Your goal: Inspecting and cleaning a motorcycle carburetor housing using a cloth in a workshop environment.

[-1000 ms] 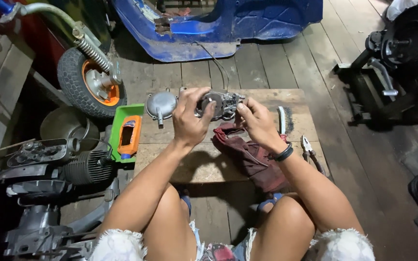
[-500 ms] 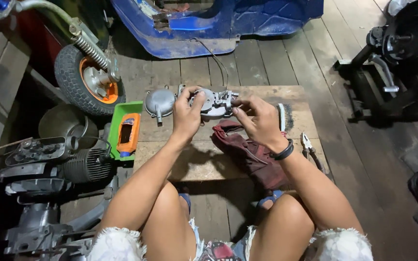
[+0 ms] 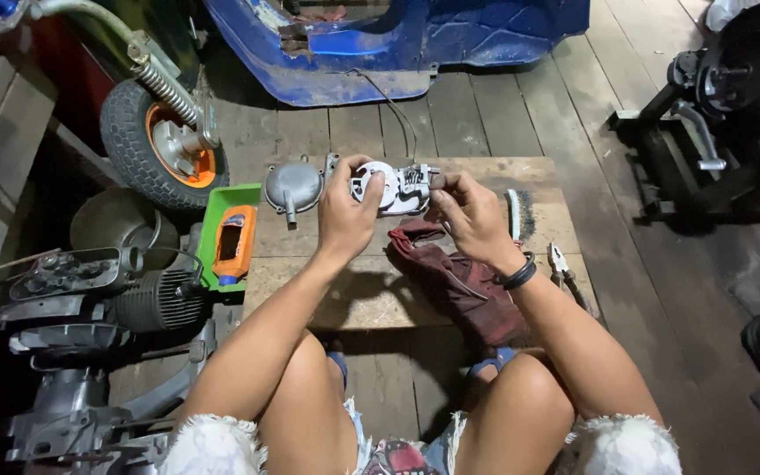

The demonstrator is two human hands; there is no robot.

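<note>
Between hands: pale metal carburettor (perhaps)

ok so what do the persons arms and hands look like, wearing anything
Both arms are bare to the top of the picture: no sleeves, no gloves. The right hand has a black band around its wrist, which looks like two thin loops. The left hand and its wrist carry nothing; no rings show on the fingers of either hand.

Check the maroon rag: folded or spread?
Neither neatly: the rag lies crumpled on the board, under the right hand.
</note>
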